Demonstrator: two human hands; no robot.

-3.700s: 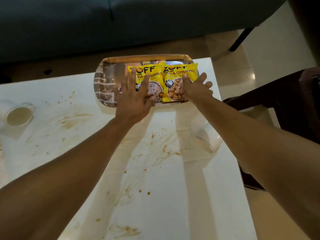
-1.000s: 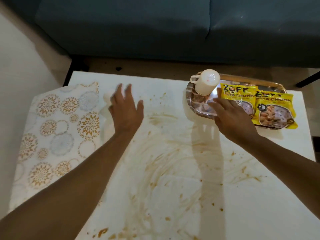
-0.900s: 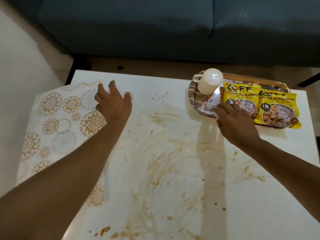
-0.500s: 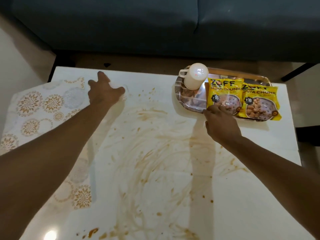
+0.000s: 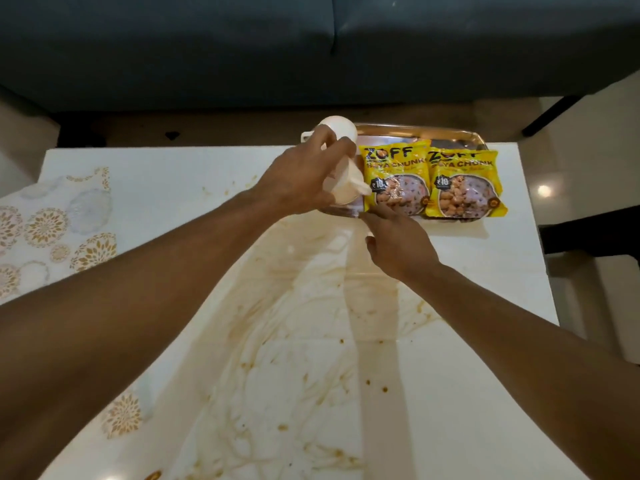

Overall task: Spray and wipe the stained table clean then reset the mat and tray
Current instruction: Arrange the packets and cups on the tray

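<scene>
Stained table [image 5: 311,341]: left hand [image 5: 298,178] grips a cup [image 5: 346,188] over the tray [image 5: 415,131]; right hand [image 5: 398,244], half-curled, holds nothing; stacked carelessly, the cup could topple.

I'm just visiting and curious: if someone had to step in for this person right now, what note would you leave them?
Left hand: holding a white cup over the tray's left end.
Right hand: at the near rim of the tray; grip unclear.
Tray sits at the table's far right with two yellow snack packets and a second white cup.
Patterned mat is pushed to the left edge.
Done: middle of the table cleared.
Left: table is covered in brown stains, so spray, wipe, then put mat and tray back.
</scene>
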